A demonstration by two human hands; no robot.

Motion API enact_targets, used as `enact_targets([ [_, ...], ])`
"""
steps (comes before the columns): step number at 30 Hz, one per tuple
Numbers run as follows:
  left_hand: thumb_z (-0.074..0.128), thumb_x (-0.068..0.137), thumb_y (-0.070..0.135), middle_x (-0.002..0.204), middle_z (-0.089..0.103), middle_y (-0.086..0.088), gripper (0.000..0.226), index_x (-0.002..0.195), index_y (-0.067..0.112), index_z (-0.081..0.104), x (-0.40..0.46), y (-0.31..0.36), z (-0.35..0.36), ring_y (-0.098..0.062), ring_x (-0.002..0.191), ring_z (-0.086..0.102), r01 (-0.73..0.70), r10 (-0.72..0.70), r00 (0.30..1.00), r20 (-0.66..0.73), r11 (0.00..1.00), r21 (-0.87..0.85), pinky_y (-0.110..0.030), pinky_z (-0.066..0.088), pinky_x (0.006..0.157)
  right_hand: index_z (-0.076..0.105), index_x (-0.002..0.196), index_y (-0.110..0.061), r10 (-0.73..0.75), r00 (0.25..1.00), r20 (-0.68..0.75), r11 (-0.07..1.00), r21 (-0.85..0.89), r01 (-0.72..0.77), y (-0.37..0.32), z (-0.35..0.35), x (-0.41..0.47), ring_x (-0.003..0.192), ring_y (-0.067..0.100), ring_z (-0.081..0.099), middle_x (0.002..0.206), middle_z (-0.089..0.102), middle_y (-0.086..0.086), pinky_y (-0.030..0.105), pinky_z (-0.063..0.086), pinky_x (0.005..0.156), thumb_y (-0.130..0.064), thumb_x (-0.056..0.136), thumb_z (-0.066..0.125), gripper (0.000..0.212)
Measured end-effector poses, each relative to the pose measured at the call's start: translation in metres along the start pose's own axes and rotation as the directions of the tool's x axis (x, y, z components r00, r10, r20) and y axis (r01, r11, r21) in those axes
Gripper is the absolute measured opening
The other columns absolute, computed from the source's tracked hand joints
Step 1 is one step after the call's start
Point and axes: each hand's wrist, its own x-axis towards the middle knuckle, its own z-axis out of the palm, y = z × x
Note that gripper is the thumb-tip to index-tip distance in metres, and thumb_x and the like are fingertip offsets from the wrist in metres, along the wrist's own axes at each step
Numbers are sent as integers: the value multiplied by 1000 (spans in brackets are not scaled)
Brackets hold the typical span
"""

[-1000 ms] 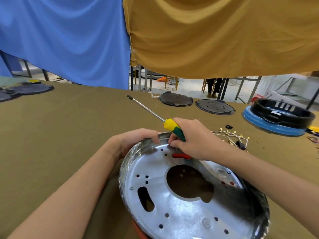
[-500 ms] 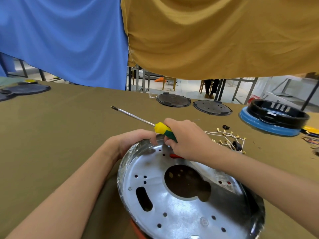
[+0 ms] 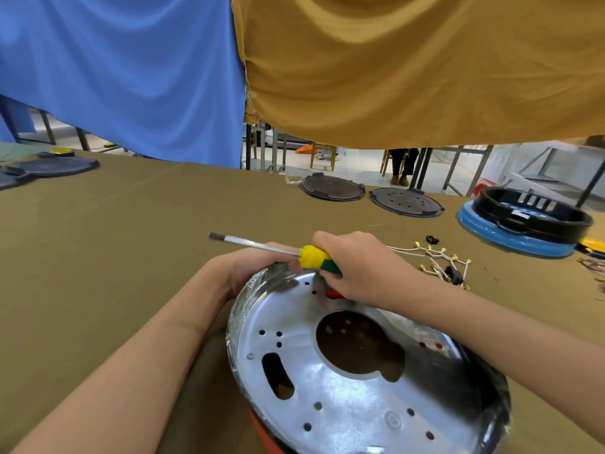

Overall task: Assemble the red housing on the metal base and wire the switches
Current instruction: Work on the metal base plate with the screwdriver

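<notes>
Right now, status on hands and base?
Right hand grips screwdriver, shaft level. Left hand holds metal base rim. Red housing underneath. Nothing blocking.

Your left hand (image 3: 252, 268) and right hand (image 3: 357, 267) are bare: no gloves, rings, watch, or sleeves showing on either forearm.

Yellow-green screwdriver handle (image 3: 319, 258), silver metal base (image 3: 343, 388)
</notes>
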Motion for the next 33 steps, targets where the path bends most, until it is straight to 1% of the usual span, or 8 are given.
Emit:
enact_targets([
  [4,73,66,10,64,67,-3,14,75,7,63,-1,1,1,-12,54,63,-7,8,999,43,1000,-8,-20,51,51,42,91,-21,-21,999,30,1000,-20,21,0,-3,0,66,21,56,76,61,3,38,49,59,-12,89,62,22],
  [9,53,97,8,86,69,-8,21,92,1,72,-2,-2,-4,-10,69,67,-18,19,1000,-14,999,42,-19,53,66,42,89,-22,-42,998,38,999,-19,42,-4,-3,-1,67,21,57,78,62,3,39,51,62,-10,89,61,23],
  [14,61,67,10,58,64,-4,19,51,15,70,-1,0,-1,-13,48,59,46,-46,999,-12,999,-3,-19,50,49,46,88,-22,18,1000,11,998,63,-19,-4,-5,-1,66,21,57,74,60,0,34,47,57,-14,88,64,20],
  [19,47,85,7,62,68,-5,36,65,14,76,-1,2,-3,-14,50,63,83,-85,994,71,996,32,-20,51,50,54,90,-19,74,997,10,989,127,-75,-2,-9,-3,71,19,61,80,65,0,35,53,64,-18,88,66,12],
  [22,59,72,12,56,66,-1,25,52,15,73,-1,1,-2,-11,46,61,48,-48,999,2,998,36,-18,49,47,47,87,-24,67,998,17,992,104,-68,-4,-7,-4,71,21,57,78,61,-1,32,46,60,-18,89,65,19],
  [27,45,89,4,55,64,-3,48,51,13,72,2,-2,-5,-12,44,59,91,-92,995,26,995,31,-18,49,47,55,87,-21,62,998,23,983,173,-65,-1,-11,-8,70,17,57,79,63,-1,30,46,59,-16,88,68,14],
  [30,43,88,4,67,66,-8,40,70,14,78,-1,3,-1,-16,53,60,89,-90,995,42,996,24,-22,51,53,57,85,-21,73,997,28,974,214,-77,2,-13,-10,69,7,57,76,63,-7,23,45,58,-15,88,68,12],
  [33,44,85,6,95,65,-18,41,118,8,68,-1,3,-1,-23,71,60,69,-71,993,94,997,20,-28,53,63,60,86,-20,151,989,-3,937,319,-142,4,-10,-13,75,3,63,82,70,-10,23,51,64,-8,87,64,13],
])
